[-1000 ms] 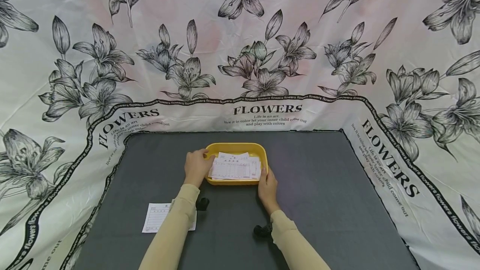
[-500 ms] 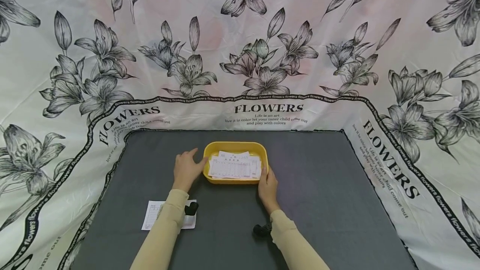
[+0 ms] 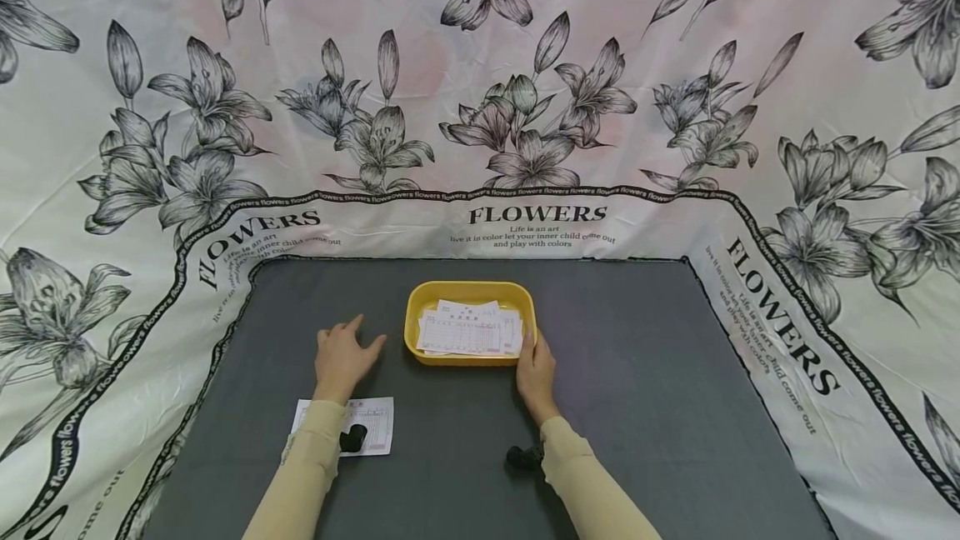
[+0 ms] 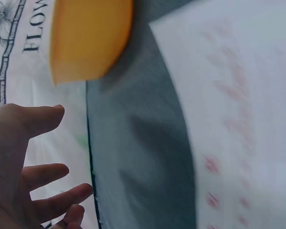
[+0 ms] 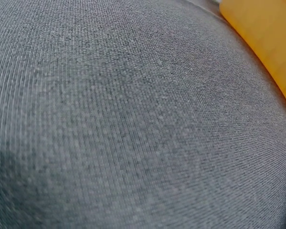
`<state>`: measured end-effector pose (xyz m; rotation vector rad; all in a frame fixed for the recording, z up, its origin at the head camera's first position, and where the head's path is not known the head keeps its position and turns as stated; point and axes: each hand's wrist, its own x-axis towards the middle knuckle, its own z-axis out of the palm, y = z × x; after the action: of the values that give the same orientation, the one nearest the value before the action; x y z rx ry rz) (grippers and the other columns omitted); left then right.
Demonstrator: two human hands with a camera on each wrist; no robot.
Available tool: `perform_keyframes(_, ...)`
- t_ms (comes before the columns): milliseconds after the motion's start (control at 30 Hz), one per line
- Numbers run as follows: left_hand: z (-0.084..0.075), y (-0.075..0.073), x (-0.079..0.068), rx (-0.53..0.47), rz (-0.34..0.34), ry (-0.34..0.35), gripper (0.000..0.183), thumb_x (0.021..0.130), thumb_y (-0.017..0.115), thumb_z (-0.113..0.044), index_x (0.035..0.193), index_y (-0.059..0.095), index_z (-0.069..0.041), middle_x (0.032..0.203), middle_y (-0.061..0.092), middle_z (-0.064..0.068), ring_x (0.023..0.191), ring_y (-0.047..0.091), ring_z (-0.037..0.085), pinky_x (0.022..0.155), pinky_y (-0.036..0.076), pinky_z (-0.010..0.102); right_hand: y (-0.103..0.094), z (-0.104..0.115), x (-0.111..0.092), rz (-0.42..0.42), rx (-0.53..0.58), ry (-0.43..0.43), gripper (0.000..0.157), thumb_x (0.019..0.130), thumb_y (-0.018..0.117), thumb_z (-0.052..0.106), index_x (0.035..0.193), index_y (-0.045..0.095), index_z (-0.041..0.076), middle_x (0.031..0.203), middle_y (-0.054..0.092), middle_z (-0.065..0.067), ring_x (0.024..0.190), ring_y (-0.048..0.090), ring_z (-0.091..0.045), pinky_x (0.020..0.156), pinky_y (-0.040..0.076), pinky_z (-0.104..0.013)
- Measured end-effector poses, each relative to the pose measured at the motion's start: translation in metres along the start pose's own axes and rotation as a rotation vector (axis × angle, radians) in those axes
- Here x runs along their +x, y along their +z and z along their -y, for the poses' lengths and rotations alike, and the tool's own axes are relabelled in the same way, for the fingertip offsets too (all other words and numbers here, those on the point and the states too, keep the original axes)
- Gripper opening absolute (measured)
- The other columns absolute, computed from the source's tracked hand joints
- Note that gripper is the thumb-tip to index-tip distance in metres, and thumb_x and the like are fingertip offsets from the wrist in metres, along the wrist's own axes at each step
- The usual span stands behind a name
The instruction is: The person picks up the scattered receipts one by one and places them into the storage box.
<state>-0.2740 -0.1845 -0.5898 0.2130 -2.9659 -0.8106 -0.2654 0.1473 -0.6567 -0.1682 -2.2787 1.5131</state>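
A yellow plastic tray (image 3: 420, 357) stands on the grey cloth in the middle of the head view, with several printed paper slips (image 3: 465, 336) piled in it. My right hand (image 3: 536, 373) holds the tray's right end, thumb at the rim; in the right wrist view only the yellow tray wall (image 5: 271, 43) shows. My left hand (image 3: 345, 361) is apart from the tray, left of it, fingers spread and nothing in them. Under the left forearm lies another printed slip (image 3: 378, 423), partly covered by the sleeve. That slip (image 4: 248, 114) looms large and blurred in the left wrist view.
The dark grey cloth (image 3: 645, 407) covers the table. Its edge meets a white flower-printed sheet (image 3: 540, 140) at the back and sides. Black camera mounts (image 3: 523, 458) sit at both wrists.
My left hand has let go of the tray's left rim and moved left and slightly toward me, fingers spreading. The right hand stays at the tray's right end.
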Motion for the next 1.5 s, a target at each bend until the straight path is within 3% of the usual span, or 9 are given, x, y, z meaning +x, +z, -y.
perform_keyframes(300, 0.026, -0.006, -0.017, 0.023, 0.001, -0.026, 0.076, 0.099, 0.071, -0.043, 0.156, 0.049, 0.003, 0.147, 0.052, 0.036, 0.129, 0.042, 0.056, 0.102, 0.047, 0.068, -0.001, -0.002, 0.003, -0.007, 0.001, -0.015, 0.041, 0.116, 0.045, 0.024, 0.141, 0.061, -0.005, 0.132, 0.067, -0.026, 0.123, 0.063, -0.046, 0.107, 0.049, -0.063)
perform_keyframes(767, 0.064, -0.015, -0.048, -0.003, 0.009, -0.082, 0.08, 0.099, 0.072, -0.042, 0.158, 0.044, 0.004, 0.151, 0.043, 0.037, 0.128, 0.036, 0.055, 0.096, 0.046, 0.07, 0.002, -0.005, 0.0, -0.014, -0.01, -0.061, 0.041, 0.116, 0.044, 0.021, 0.141, 0.06, -0.007, 0.127, 0.069, -0.028, 0.116, 0.066, -0.047, 0.1, 0.052, -0.065)
perform_keyframes(1000, 0.071, -0.016, -0.059, 0.028, 0.025, -0.116, 0.08, 0.099, 0.072, -0.039, 0.157, 0.044, 0.007, 0.149, 0.044, 0.039, 0.129, 0.036, 0.057, 0.097, 0.046, 0.071, 0.001, -0.004, 0.001, -0.015, -0.004, -0.049, 0.042, 0.116, 0.044, 0.022, 0.142, 0.06, -0.007, 0.128, 0.068, -0.028, 0.117, 0.065, -0.048, 0.1, 0.052, -0.066)
perform_keyframes(1233, 0.072, -0.012, -0.066, 0.056, 0.007, -0.124, 0.077, 0.098, 0.073, -0.038, 0.15, 0.049, 0.013, 0.149, 0.042, 0.041, 0.128, 0.038, 0.057, 0.101, 0.044, 0.071, 0.001, -0.004, 0.001, -0.01, -0.008, -0.029, 0.043, 0.116, 0.044, 0.022, 0.144, 0.058, -0.007, 0.132, 0.067, -0.029, 0.122, 0.064, -0.048, 0.104, 0.051, -0.065)
perform_keyframes(1500, 0.074, -0.008, -0.073, 0.069, -0.03, -0.116, 0.071, 0.096, 0.076, -0.036, 0.145, 0.057, 0.011, 0.149, 0.045, 0.04, 0.128, 0.04, 0.057, 0.1, 0.045, 0.071, 0.001, -0.004, 0.001, -0.005, -0.008, -0.023, 0.043, 0.116, 0.044, 0.023, 0.144, 0.058, -0.007, 0.133, 0.067, -0.029, 0.123, 0.064, -0.047, 0.105, 0.051, -0.064)
